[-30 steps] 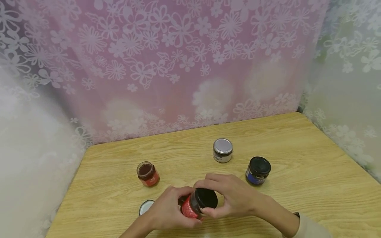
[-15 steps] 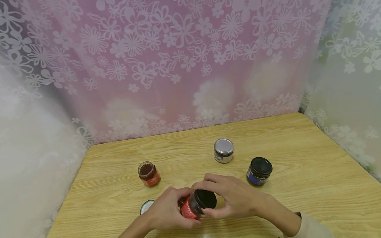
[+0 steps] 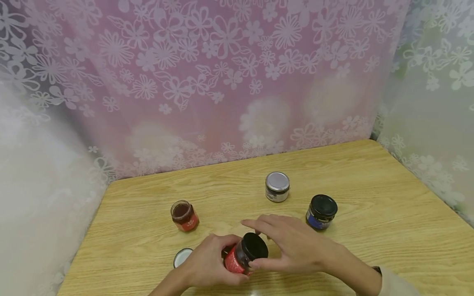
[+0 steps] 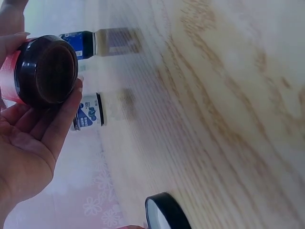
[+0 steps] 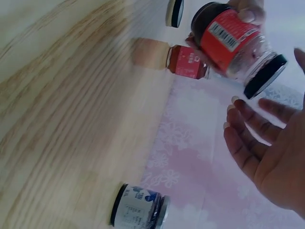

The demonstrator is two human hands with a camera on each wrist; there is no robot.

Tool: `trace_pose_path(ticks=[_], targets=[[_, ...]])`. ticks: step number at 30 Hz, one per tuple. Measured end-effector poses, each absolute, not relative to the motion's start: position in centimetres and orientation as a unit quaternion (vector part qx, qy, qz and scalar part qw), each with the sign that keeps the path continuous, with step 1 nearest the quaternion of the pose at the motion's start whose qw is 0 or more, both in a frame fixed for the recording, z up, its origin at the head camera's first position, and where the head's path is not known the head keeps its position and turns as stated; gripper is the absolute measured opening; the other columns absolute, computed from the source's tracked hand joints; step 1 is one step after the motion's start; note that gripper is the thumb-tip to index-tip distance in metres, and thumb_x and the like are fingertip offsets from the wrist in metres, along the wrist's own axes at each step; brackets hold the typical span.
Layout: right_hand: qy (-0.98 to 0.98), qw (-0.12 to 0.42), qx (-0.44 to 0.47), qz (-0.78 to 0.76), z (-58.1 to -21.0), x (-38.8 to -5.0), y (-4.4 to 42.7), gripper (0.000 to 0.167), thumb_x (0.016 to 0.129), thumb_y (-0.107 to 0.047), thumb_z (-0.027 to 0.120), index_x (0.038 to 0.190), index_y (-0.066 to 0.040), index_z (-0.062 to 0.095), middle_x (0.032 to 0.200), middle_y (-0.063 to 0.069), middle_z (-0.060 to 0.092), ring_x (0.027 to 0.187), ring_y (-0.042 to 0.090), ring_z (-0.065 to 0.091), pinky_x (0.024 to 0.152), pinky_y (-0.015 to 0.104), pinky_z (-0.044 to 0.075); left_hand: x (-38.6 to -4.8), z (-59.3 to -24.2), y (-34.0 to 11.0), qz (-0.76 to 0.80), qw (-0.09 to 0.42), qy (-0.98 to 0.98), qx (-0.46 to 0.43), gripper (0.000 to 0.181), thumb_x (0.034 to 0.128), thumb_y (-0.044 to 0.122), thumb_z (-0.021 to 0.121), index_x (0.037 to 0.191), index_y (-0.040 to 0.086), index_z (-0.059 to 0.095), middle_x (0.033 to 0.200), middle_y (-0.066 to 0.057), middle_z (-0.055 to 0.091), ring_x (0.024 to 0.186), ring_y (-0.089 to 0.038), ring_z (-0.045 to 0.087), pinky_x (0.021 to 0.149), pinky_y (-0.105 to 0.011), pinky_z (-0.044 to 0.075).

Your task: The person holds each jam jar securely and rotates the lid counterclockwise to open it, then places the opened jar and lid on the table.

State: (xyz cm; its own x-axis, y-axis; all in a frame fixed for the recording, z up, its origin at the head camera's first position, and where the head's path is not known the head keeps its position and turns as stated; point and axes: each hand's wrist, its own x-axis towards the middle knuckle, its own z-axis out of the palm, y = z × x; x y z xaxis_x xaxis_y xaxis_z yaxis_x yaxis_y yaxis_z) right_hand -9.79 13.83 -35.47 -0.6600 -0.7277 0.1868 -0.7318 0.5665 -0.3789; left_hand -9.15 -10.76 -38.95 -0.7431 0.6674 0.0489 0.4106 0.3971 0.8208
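My left hand (image 3: 209,261) grips a red-labelled jar (image 3: 234,260) round its body, tilted, its black lid (image 3: 254,246) toward the right hand. My right hand (image 3: 292,246) is beside the lid in the head view, fingers spread, the thumb near the lid's lower edge. In the right wrist view the fingers of the right hand (image 5: 276,148) stand apart from the black lid (image 5: 265,76). From the left wrist view, the jar's dark base (image 4: 53,71) faces the camera, with the left hand (image 4: 33,152) around it.
An uncapped jar with a red label (image 3: 187,220) stands at the left, and a white-lined lid (image 3: 181,257) lies by the left wrist. Farther back is a silver-lidded jar (image 3: 277,187); a black-lidded jar with a blue label (image 3: 321,212) stands at the right.
My right hand's fingers have come off the black lid and straightened, lifting away from it. The left hand still grips the jar in nearly the same place.
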Motion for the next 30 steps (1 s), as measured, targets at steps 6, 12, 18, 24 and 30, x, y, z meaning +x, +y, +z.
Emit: trace_pose_path(ticks=[6,12,18,24,30], targets=[[-0.902,-0.034,0.368,0.222,-34.7,-9.2,13.4,0.050,0.089,-0.067,0.046,0.122,-0.031,0.057,0.092,-0.022,0.053,0.066,-0.001,0.047,0.060,0.022,0.041,-9.2,-39.0,-10.8,0.435,0.149,0.829,0.317,0.039,0.0720,0.037,0.081,0.106,0.028,0.064,0.084,0.017,0.064,0.072,0.000,0.060,0.060,-0.021,0.052],[-0.896,-0.049,0.371,0.238,-34.6,-9.2,13.4,0.047,0.089,-0.065,0.049,0.120,-0.031,0.059,0.093,-0.021,0.054,0.072,-0.003,0.051,0.060,0.022,0.043,-9.2,-39.2,-10.8,0.419,0.136,0.837,0.324,0.039,0.0716,0.039,0.081,0.104,0.029,0.064,0.083,0.019,0.062,0.070,0.002,0.059,0.059,-0.019,0.051],[-0.865,-0.021,0.437,0.246,-34.8,-9.8,14.0,0.045,0.088,-0.058,0.058,0.125,-0.032,0.059,0.099,-0.021,0.054,0.078,-0.005,0.053,0.064,0.021,0.046,-9.3,-39.3,-10.8,0.402,0.122,0.841,0.340,0.040,0.0712,0.037,0.081,0.105,0.027,0.063,0.084,0.019,0.061,0.071,0.004,0.058,0.060,-0.016,0.050],[-0.838,-0.027,0.479,0.259,-34.9,-10.4,14.4,0.047,0.088,-0.052,0.061,0.131,-0.034,0.054,0.105,-0.019,0.053,0.081,-0.004,0.052,0.066,0.018,0.045,-9.3,-39.5,-10.8,0.398,0.121,0.842,0.344,0.039,0.0706,0.036,0.081,0.104,0.026,0.063,0.082,0.020,0.061,0.070,0.005,0.058,0.060,-0.015,0.049],[-0.891,-0.060,0.387,0.230,-34.9,-10.0,14.2,0.063,0.087,-0.067,0.050,0.138,-0.030,0.049,0.107,-0.020,0.054,0.083,-0.003,0.054,0.069,0.025,0.047,-9.2,-39.5,-10.7,0.392,0.101,0.850,0.336,0.036,0.0694,0.036,0.081,0.099,0.029,0.062,0.079,0.020,0.059,0.067,0.004,0.056,0.057,-0.015,0.048]])
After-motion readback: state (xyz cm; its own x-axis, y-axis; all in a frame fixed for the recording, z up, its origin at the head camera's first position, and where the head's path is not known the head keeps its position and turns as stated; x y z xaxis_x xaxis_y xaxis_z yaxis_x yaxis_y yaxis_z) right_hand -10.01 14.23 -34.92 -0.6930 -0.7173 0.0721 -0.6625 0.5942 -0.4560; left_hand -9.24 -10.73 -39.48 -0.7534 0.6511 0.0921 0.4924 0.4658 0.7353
